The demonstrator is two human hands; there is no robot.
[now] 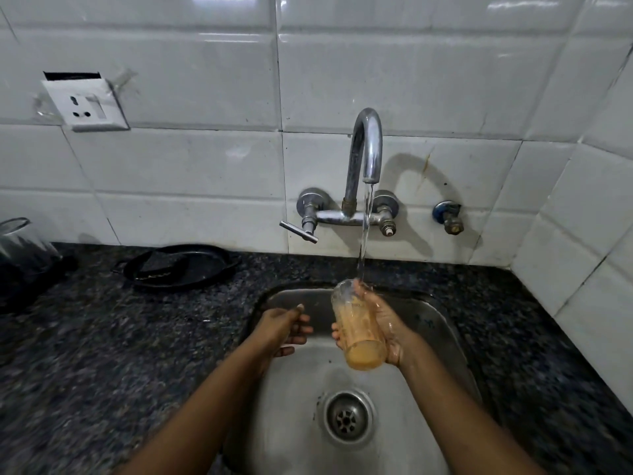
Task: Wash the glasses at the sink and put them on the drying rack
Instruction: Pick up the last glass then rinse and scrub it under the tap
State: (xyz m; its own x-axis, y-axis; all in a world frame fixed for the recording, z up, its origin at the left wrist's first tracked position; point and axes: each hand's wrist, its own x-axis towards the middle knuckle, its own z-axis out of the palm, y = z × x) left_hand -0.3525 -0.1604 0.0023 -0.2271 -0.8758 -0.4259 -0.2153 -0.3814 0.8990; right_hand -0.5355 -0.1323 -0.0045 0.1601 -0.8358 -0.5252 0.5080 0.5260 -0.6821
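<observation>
While tap water (363, 234) ran into it, right hand (387, 323) gripped the orange-filmed glass (359, 330) over the sink (442, 323); left hand (284, 327) hung empty, half-curled at 9 o'clock. Rinse step; scrubbing inside likely next.

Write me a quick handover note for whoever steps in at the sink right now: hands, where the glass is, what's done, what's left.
Right hand: gripping the glass, held over the sink with its mouth under the running tap.
Left hand: empty, fingers loosely curled, beside the glass but not touching it.
Glass: orange residue coats the inside, with cloudy orange liquid pooled at the bottom.
Done: water is on and rinsing has begun.
Left: scrub and rinse this glass clean, then rack it. No drying rack shows in this view. A clear vessel stands on the counter far left; I cannot tell what it is.
</observation>
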